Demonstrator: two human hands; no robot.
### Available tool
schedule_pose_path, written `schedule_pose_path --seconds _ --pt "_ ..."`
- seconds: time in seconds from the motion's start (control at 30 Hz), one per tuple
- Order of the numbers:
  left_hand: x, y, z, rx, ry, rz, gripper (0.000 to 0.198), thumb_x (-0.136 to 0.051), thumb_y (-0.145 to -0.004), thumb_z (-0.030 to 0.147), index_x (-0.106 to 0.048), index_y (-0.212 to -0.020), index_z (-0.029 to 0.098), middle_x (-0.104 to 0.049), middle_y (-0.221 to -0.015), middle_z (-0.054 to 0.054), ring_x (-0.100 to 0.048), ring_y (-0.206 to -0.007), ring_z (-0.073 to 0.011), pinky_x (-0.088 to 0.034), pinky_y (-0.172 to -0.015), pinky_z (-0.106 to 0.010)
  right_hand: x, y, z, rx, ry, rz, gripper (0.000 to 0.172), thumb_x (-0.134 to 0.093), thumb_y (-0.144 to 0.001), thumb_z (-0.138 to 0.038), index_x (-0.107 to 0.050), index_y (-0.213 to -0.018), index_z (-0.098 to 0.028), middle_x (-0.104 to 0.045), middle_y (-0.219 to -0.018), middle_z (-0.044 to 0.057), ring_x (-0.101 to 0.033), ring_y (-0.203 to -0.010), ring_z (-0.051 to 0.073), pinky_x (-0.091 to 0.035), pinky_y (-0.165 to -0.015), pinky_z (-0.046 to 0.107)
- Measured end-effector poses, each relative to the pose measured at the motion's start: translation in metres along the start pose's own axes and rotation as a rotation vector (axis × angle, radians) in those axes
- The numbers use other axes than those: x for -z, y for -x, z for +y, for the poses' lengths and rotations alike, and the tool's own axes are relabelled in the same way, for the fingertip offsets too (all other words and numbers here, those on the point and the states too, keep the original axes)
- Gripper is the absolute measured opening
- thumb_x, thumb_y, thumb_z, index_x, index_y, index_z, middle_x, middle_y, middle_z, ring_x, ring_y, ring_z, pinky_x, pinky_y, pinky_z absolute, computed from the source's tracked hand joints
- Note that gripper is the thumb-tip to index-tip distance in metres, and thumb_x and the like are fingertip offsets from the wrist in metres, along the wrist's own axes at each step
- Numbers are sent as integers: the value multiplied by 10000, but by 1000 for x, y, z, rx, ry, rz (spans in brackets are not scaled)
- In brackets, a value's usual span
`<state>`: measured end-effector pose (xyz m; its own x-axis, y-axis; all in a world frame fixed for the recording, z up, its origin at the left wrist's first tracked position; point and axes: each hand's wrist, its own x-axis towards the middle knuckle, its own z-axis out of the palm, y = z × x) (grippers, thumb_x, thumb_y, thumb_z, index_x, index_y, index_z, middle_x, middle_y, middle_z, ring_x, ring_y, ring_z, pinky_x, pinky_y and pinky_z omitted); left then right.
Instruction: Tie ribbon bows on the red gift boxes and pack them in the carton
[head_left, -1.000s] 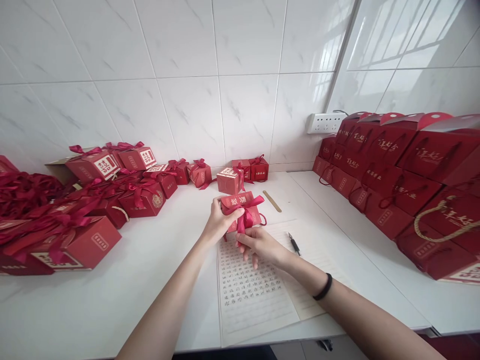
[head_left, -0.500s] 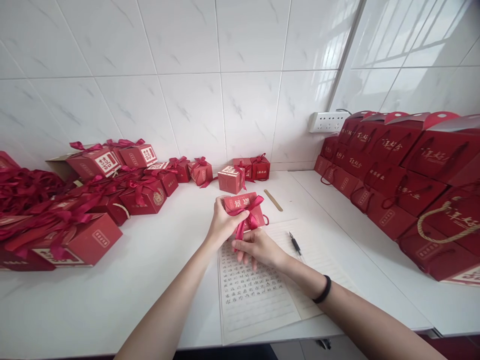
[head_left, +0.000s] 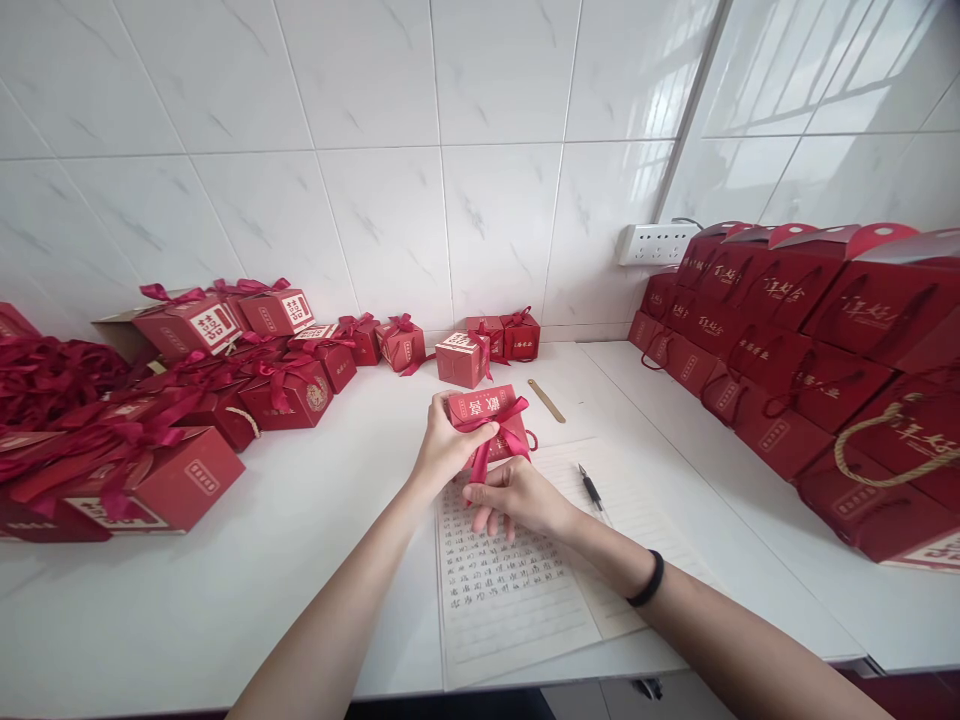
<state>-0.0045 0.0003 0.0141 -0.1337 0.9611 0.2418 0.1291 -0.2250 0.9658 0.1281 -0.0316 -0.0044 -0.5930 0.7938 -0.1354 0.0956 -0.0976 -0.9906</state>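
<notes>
A small red gift box (head_left: 478,402) with pale printed characters is held above the top of a handwritten sheet (head_left: 506,570). My left hand (head_left: 444,440) grips its left side, with the thumb pressed on the knot of a crimson ribbon bow. Just below the box, my right hand (head_left: 517,500) pinches a hanging tail of that ribbon (head_left: 480,460) between thumb and forefinger; its other fingers curl loosely. A dark cord loop (head_left: 532,440) sticks out at the box's right edge.
A black pen (head_left: 590,487) lies on the paper, and a brass-coloured strip (head_left: 546,400) lies beyond it. Ribboned boxes (head_left: 289,395) crowd the left beside heaped ribbon (head_left: 56,375); more boxes (head_left: 460,358) stand at the wall. Stacked red boxes (head_left: 772,350) line the right, near a power strip (head_left: 658,244).
Both hands stay almost in place. The right hand has shifted very slightly, still pinching the ribbon tail, and the bow's right loop sits a touch lower.
</notes>
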Motion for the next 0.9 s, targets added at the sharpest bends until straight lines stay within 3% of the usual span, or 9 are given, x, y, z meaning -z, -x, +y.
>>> schedule_pose_path --seconds 0.6,0.8,0.83,0.9 --pt "0 1 4 42 -20 -30 572 -772 -577 271 -432 -1030 194 -574 -1030 -55 -596 -995 -213 -470 -864 -355 -4 4 -3 -33 62 -55 440 -749 -646 -540 -635 -620 -116 -684 -622 56 -566 -442 87 -416 -319 152" --pt "3 -1 2 31 4 -63 571 -786 -584 289 -430 -1020 194 -582 -1001 -35 -607 -941 -190 -469 -846 -334 26 20 -29 -40 223 -242 483 -720 -650 -607 -669 -679 -127 -655 -596 34 -490 -359 62 -304 -273 153" --pt "4 -2 2 32 1 -87 573 -787 -587 296 -424 -1018 193 -589 -986 -33 -612 -928 -191 -473 -836 -335 35 23 -34 11 208 -205 507 -690 -664 -637 -666 -674 -131 -616 -539 14 -446 -329 52 -264 -270 157" --pt "6 -2 2 41 -6 -143 573 -785 -595 300 -411 -1016 195 -605 -958 -28 -619 -921 -196 -482 -824 -336 51 25 -40 162 166 36 537 -631 -695 -679 -642 -649 -144 -514 -454 -29 -376 -315 40 -234 -289 165"
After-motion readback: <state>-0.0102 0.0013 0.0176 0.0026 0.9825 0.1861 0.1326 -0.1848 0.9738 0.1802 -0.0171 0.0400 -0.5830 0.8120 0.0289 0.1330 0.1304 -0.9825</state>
